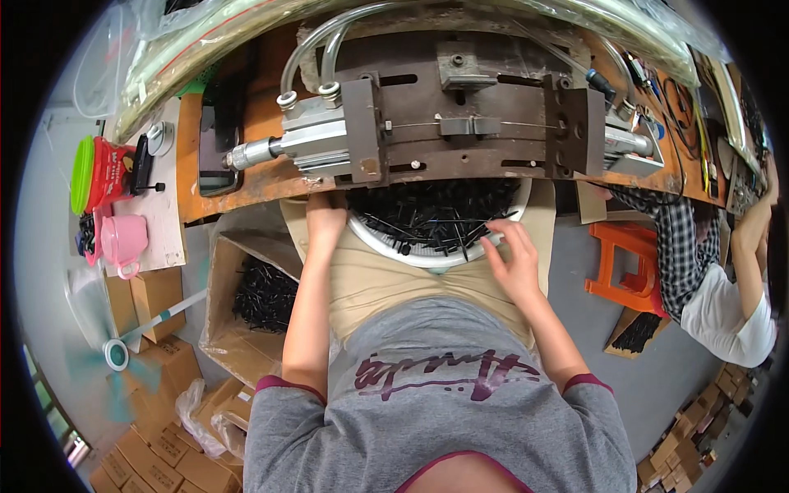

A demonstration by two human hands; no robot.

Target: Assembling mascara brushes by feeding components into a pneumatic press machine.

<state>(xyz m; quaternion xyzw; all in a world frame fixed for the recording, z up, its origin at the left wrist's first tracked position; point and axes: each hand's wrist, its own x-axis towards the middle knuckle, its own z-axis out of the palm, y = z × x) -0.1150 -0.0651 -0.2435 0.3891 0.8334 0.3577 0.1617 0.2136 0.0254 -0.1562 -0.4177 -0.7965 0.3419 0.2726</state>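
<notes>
A white round basin (411,257) rests on my lap, filled with thin black rod-like parts with thicker ends (436,214). My right hand (516,261) is over its right rim, thumb and fingers apart and bent toward the parts. One long thin black rod (470,219) lies across the pile, its right end by my fingertips; I see no clear grip on it. My left hand (326,218) is at the basin's left side, its fingers hidden under the bench edge. Above, a dark metal fixture (460,156) holds a thin rod stretched through a small central block (468,126).
Pneumatic cylinders (316,144) with clear hoses flank the fixture on the wooden bench (263,185). A phone (220,156) lies at left. Below left stands a carton (238,320) of black parts, beside a spinning fan (116,354). An orange stool (616,263) and another person (731,312) are at right.
</notes>
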